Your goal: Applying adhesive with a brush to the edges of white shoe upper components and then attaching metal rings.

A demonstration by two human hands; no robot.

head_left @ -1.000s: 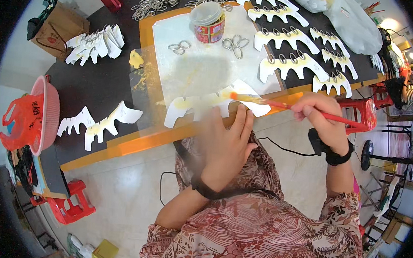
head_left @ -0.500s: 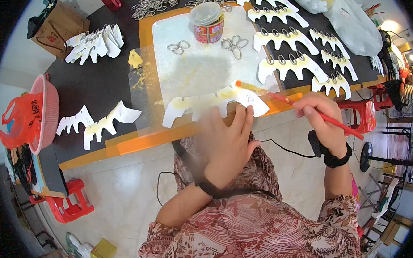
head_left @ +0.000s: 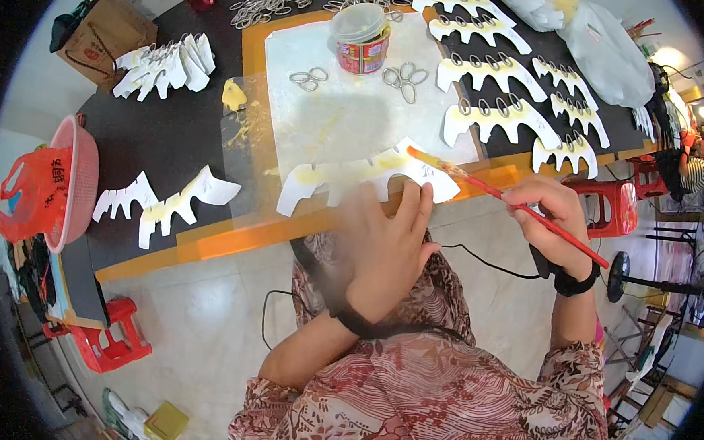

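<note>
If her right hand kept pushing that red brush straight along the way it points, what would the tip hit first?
The right hand aims the red brush up-left. Its tip already sits about at the white cutout under the left hand; beyond lies the white sheet. Depth is hard to judge.

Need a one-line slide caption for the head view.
Left hand pins a white scalloped paper cutout on the table while the right hand holds a red brush to it.

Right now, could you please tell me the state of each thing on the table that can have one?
Left hand: flat, pressing on the cutout.
Right hand: gripping the brush.
Red brush: tilted, tip at the cutout's edge.
White wing-shaped cutout: lying flat, smeared with yellow.
Tin can: upright, covered by a pale lid.
Pink basket: tipped on its side at the table's edge.
</note>
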